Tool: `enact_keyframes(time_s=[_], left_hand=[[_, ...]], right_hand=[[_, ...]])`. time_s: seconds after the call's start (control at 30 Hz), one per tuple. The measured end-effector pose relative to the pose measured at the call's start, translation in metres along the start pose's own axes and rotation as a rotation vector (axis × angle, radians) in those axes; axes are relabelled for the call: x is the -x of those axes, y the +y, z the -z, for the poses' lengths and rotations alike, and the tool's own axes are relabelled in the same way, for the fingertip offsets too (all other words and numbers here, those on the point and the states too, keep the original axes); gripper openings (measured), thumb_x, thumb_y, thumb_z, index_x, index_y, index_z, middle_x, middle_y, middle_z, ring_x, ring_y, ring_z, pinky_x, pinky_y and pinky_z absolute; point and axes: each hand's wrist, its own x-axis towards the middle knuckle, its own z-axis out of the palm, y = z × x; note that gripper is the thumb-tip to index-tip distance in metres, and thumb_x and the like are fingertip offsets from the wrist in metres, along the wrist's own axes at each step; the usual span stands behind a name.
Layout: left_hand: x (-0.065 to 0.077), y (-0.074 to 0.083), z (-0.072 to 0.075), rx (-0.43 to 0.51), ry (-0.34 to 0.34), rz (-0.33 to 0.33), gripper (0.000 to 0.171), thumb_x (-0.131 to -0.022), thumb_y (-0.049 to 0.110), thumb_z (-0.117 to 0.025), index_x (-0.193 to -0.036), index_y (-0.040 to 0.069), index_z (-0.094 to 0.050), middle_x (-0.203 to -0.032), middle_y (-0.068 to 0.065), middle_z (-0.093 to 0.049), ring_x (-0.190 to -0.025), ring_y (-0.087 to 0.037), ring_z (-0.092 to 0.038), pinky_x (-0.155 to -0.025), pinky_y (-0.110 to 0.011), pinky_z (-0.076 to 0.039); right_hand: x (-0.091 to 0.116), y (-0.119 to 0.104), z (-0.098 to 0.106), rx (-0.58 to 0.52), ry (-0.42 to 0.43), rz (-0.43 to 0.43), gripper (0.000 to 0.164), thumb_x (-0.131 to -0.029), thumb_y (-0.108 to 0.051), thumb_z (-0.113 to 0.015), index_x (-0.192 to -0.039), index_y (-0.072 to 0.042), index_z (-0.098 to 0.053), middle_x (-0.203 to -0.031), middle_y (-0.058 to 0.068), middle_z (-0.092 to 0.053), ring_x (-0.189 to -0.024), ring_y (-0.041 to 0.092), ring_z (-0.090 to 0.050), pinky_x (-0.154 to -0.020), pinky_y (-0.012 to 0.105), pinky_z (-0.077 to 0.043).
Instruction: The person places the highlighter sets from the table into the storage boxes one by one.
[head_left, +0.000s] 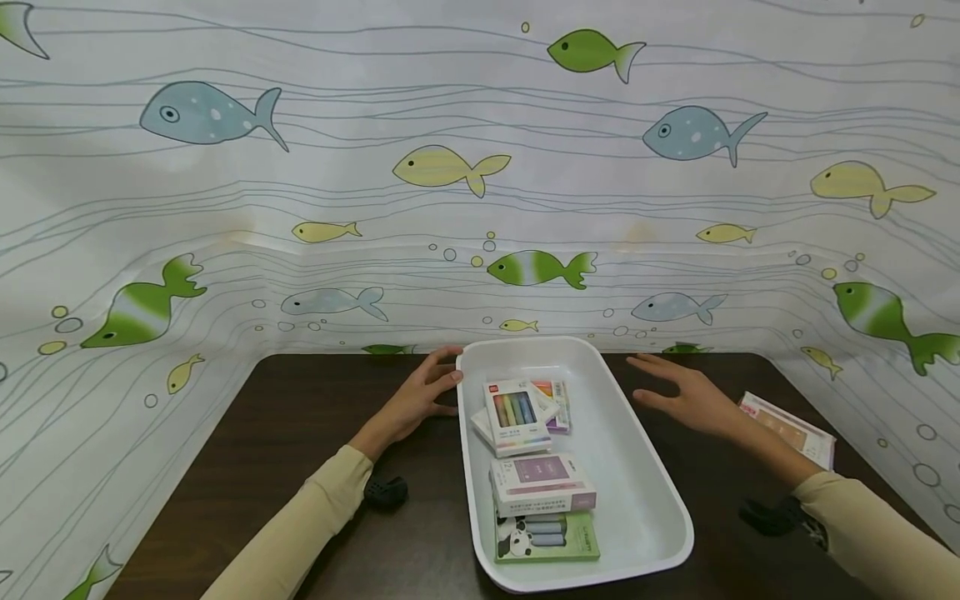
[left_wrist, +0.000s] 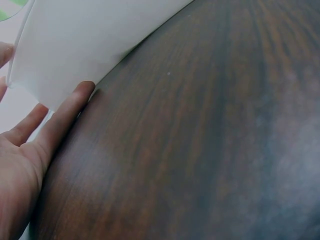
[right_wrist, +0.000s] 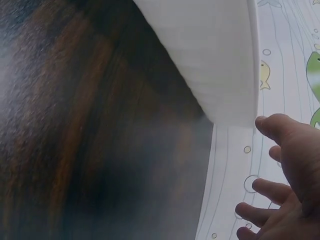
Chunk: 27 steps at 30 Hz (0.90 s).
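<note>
A white plastic bin stands on the dark table, holding several small packs. Inside are a white box of coloured sticks, lying over another white box, and a rainbow-coloured pack. Nearer the front, a white and purple box overlaps a green box with a panda picture. My left hand touches the bin's far left side; in the left wrist view a straight finger lies along its outer wall. Just off the bin's right side, my right hand hovers with fingers spread, holding nothing.
A flat white and tan pack lies on the table at the right, beyond my right forearm. Fish-printed sheeting rises behind the table and along both sides.
</note>
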Motion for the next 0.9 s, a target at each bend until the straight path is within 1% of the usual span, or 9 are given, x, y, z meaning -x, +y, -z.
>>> enact_keyframes(time_s=[0.23,0.47,0.73,0.9], left_hand=[[-0.001,-0.002,0.002,0.004,-0.010,-0.014,0.054,-0.107,0.029,-0.058,-0.156,0.026,-0.036,-0.155,-0.015,-0.035,-0.134,-0.037,-0.046,-0.090,-0.054,-0.055],[-0.002,-0.001,0.000,0.001,-0.011,-0.016,0.052,-0.106,0.031,-0.059,-0.154,0.031,-0.038,-0.154,-0.012,-0.038,-0.132,-0.034,-0.048,-0.090,-0.054,-0.055],[0.000,0.000,0.000,0.012,-0.011,-0.008,0.052,-0.107,0.029,-0.058,-0.155,0.028,-0.037,-0.154,-0.014,-0.036,-0.133,-0.036,-0.047,-0.089,-0.054,-0.055],[0.000,-0.001,0.000,0.012,-0.011,-0.009,0.051,-0.107,0.028,-0.058,-0.154,0.029,-0.038,-0.153,-0.013,-0.037,-0.133,-0.035,-0.047,-0.089,-0.054,-0.055]], right_hand=[[0.008,0.009,0.001,0.021,0.002,-0.043,0.063,-0.100,-0.041,-0.067,-0.152,-0.010,-0.049,-0.157,0.024,-0.037,-0.137,0.053,-0.037,-0.099,0.074,-0.036],[0.018,0.022,-0.001,0.035,0.018,-0.055,0.062,-0.100,-0.038,-0.068,-0.150,-0.006,-0.051,-0.155,0.025,-0.039,-0.135,0.054,-0.039,-0.098,0.074,-0.037],[0.029,0.029,0.000,0.045,0.013,-0.097,0.070,-0.098,-0.039,-0.071,-0.153,-0.005,-0.045,-0.155,0.031,-0.035,-0.134,0.059,-0.037,-0.095,0.077,-0.036],[0.035,0.035,0.001,0.064,0.002,-0.117,0.072,-0.098,-0.039,-0.071,-0.153,-0.002,-0.044,-0.153,0.035,-0.034,-0.134,0.060,-0.035,-0.096,0.078,-0.034]])
